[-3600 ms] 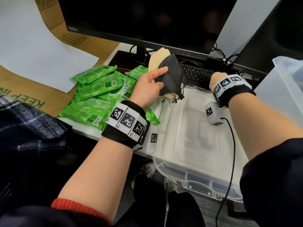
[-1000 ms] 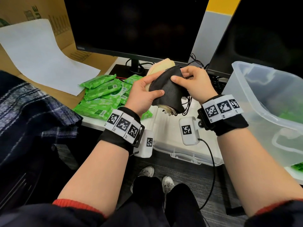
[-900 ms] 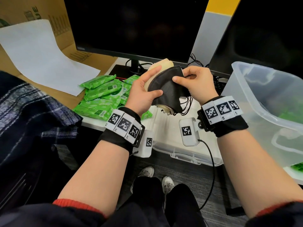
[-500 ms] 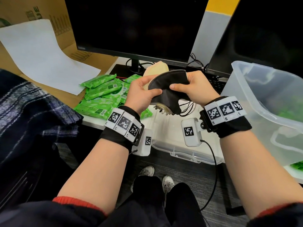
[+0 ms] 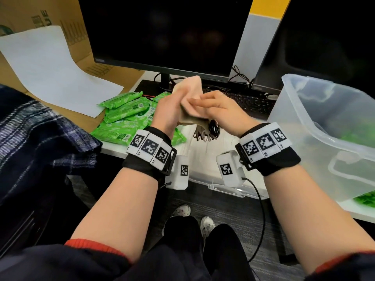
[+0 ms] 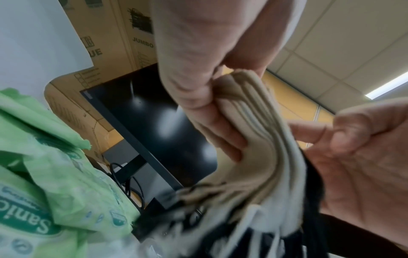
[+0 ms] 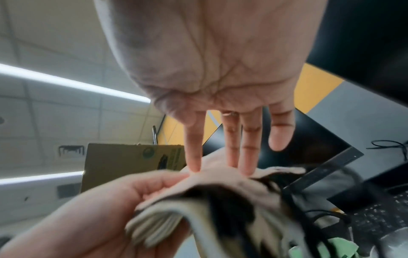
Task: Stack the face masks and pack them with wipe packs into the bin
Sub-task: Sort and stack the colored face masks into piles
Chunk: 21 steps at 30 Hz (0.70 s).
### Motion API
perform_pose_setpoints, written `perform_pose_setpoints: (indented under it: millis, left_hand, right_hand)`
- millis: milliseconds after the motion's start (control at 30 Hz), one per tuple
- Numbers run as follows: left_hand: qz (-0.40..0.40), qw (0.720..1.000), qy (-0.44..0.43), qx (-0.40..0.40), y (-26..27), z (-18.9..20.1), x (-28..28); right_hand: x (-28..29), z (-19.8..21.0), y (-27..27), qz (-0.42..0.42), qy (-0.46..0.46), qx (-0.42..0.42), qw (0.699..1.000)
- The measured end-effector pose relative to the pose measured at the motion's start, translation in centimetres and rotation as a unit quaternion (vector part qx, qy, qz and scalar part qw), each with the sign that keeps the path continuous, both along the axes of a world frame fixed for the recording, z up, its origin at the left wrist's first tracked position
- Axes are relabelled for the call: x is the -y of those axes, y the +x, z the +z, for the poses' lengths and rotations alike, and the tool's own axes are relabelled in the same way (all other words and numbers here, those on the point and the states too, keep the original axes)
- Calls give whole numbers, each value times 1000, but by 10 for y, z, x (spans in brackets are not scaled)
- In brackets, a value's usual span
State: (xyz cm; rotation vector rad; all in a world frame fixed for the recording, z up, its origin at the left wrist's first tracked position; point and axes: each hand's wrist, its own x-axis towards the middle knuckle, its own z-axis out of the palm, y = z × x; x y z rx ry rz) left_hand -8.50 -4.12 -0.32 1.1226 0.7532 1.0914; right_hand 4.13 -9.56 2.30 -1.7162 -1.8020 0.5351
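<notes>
Left hand [image 5: 168,110] gripped mask stack [image 5: 191,102] above worktop [image 5: 113,148]. Right hand [image 5: 221,110], fingers straight, pressed flat on stack. Wipe packs [image 5: 123,116] lay left; bin [image 5: 316,126] right.

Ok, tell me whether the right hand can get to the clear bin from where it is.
Probably yes: the bin stands open-topped just right of the right hand, nothing between; its straight fingers only press the mask stack.
</notes>
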Motion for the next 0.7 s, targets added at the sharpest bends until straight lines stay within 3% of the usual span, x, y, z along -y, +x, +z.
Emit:
perform_pose_setpoints:
  millis: [100,400,700]
  left_hand:
    - [7,999,34,-37,-3,-7,1]
    - [-33,995,84,-51,1,1,11]
    - [-22,992,107,-58,1,-5,7]
  right_hand:
    - [4,4,6,-25,19,-122,992]
    - [-2,-2,24,-121,95,-123,980]
    - [-1,-9,24,-116,111,-147,976]
